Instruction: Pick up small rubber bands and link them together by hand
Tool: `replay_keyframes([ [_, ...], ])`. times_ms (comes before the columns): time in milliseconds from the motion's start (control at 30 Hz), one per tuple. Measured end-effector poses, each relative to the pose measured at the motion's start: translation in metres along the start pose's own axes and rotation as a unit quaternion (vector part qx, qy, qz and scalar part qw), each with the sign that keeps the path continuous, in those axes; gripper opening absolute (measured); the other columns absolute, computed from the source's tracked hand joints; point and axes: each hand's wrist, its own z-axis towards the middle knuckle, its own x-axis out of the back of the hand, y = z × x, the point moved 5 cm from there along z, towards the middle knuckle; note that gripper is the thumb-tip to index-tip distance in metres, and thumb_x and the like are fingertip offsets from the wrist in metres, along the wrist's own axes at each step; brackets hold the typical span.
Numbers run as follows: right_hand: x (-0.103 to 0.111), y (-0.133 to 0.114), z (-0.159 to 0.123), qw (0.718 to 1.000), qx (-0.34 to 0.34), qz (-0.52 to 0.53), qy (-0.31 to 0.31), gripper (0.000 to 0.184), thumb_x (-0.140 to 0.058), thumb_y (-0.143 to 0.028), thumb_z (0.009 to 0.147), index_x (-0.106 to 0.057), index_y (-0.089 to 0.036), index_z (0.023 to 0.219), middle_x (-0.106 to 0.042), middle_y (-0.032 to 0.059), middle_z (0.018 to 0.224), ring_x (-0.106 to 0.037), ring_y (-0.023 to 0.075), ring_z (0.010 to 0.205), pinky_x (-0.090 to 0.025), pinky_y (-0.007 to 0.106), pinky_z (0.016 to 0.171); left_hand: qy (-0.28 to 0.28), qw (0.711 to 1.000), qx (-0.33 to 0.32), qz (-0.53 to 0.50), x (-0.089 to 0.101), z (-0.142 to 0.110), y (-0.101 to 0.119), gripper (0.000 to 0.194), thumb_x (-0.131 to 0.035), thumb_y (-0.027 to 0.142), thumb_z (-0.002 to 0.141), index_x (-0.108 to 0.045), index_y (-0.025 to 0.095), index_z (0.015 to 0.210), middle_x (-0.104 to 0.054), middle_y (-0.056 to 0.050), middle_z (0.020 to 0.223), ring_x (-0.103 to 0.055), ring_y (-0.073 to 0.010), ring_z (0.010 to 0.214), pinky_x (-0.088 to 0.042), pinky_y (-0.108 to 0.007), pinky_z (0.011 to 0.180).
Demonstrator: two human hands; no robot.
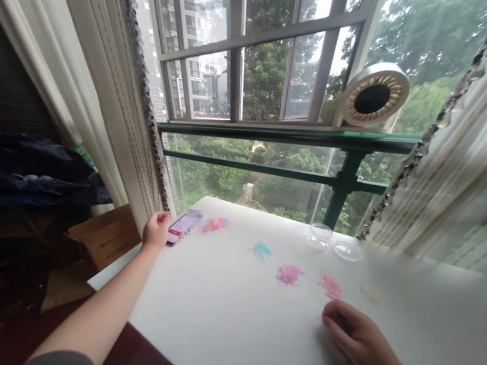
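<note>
My left hand (156, 230) is at the table's left edge with its fingers curled in, right beside a phone (181, 227) that lies flat with its screen lit. I cannot tell whether the fingers touch the phone. Lower right, my right hand (352, 332) rests on its side with fingers and thumb closed and nothing visible in them. Just beyond it is a heap of small pink-red bands (329, 283), like rubber bands. Leftward lie a purple-pink heap (289, 274), a turquoise heap (262, 250) and a mixed-colour heap (217, 225). A faint pale yellow heap (369, 293) sits to the right.
A clear round container (319, 237) and a clear round lid or dish (347, 252) stand at the back of the white table (219, 310). Behind are a green railing (276, 134), a window and a round fan-like device (376, 95). A cardboard box (106, 237) is left of the table.
</note>
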Motion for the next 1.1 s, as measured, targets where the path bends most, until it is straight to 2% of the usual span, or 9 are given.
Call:
replay_keyframes([
  [100,0.000,-0.001,0.000,1.000,0.004,0.020,0.007,0.018,-0.046,-0.032,0.080,-0.051,-0.018,0.070,-0.046,-0.0016,0.060,-0.041,0.0124,0.056,-0.034,0.024,0.053,-0.057,0.994,-0.085,-0.030,-0.021,-0.027,0.049,0.025,-0.051,0.035,0.074,-0.056,0.015,0.089,-0.062,-0.005,0.083,-0.058,-0.0174,0.077,-0.047,-0.028,0.072],
  [200,0.000,-0.002,0.001,0.999,0.004,0.033,0.011,0.017,-0.046,-0.031,0.080,-0.051,-0.018,0.070,-0.045,-0.0017,0.059,-0.041,0.0125,0.057,-0.034,0.024,0.053,-0.208,0.963,-0.164,-0.047,-0.055,-0.079,0.114,0.022,-0.051,0.034,0.076,-0.058,0.016,0.085,-0.061,-0.003,0.074,-0.056,-0.0147,0.066,-0.045,-0.024,0.061],
  [267,0.000,-0.002,0.001,0.999,0.005,0.041,0.015,0.017,-0.047,-0.031,0.080,-0.050,-0.018,0.070,-0.044,-0.0020,0.059,-0.040,0.0123,0.056,-0.034,0.024,0.053,-0.332,0.917,-0.220,-0.041,-0.078,-0.127,0.157,0.020,-0.050,0.033,0.077,-0.061,0.017,0.083,-0.063,-0.002,0.071,-0.056,-0.0131,0.063,-0.043,-0.023,0.058],
  [333,0.000,-0.001,0.001,0.999,0.004,0.049,0.020,0.017,-0.048,-0.030,0.079,-0.050,-0.017,0.069,-0.043,-0.0026,0.058,-0.039,0.0118,0.055,-0.033,0.023,0.052,-0.452,0.849,-0.274,-0.030,-0.097,-0.180,0.192,0.020,-0.049,0.031,0.078,-0.064,0.018,0.084,-0.065,-0.002,0.073,-0.058,-0.0121,0.064,-0.044,-0.022,0.060],
  [433,0.002,0.000,0.001,0.997,0.002,0.066,0.031,0.017,-0.049,-0.031,0.079,-0.051,-0.017,0.069,-0.045,-0.0025,0.058,-0.041,0.0116,0.055,-0.034,0.023,0.052,-0.564,0.763,-0.313,0.025,-0.118,-0.248,0.221,0.022,-0.056,0.034,0.072,-0.066,0.022,0.087,-0.068,0.000,0.074,-0.060,-0.0125,0.061,-0.045,-0.023,0.063],
  [500,0.004,0.001,0.001,0.996,0.006,0.085,0.038,0.018,-0.051,-0.032,0.079,-0.054,-0.016,0.071,-0.049,-0.0014,0.061,-0.045,0.0125,0.057,-0.036,0.023,0.053,-0.579,0.749,-0.317,0.053,-0.129,-0.274,0.230,0.027,-0.057,0.037,0.069,-0.066,0.024,0.091,-0.070,-0.001,0.076,-0.061,-0.0150,0.064,-0.045,-0.025,0.062],
  [600,0.009,0.001,0.000,0.992,0.017,0.118,0.034,0.021,-0.051,-0.036,0.079,-0.056,-0.015,0.074,-0.056,0.0012,0.066,-0.050,0.0145,0.063,-0.040,0.024,0.058,-0.569,0.752,-0.320,0.087,-0.141,-0.292,0.237,0.028,-0.054,0.039,0.070,-0.069,0.022,0.086,-0.070,-0.004,0.075,-0.062,-0.0185,0.065,-0.044,-0.025,0.057],
  [900,0.015,0.001,0.000,0.991,0.004,0.122,0.055,0.022,-0.052,-0.037,0.078,-0.053,-0.016,0.071,-0.049,-0.0008,0.060,-0.044,0.0120,0.057,-0.035,0.023,0.053,-0.582,0.789,-0.196,0.003,-0.145,-0.292,0.222,0.025,-0.050,0.034,0.074,-0.071,0.020,0.079,-0.069,-0.001,0.065,-0.060,-0.0132,0.061,-0.042,-0.021,0.057],
  [1100,0.012,0.001,0.002,0.991,0.002,0.113,0.067,0.016,-0.053,-0.032,0.076,-0.053,-0.017,0.068,-0.046,-0.0025,0.056,-0.040,0.0105,0.053,-0.033,0.022,0.050,-0.564,0.804,-0.187,-0.031,-0.143,-0.289,0.218,0.023,-0.053,0.031,0.073,-0.070,0.018,0.080,-0.069,-0.002,0.069,-0.061,-0.0132,0.063,-0.044,-0.022,0.059],
])
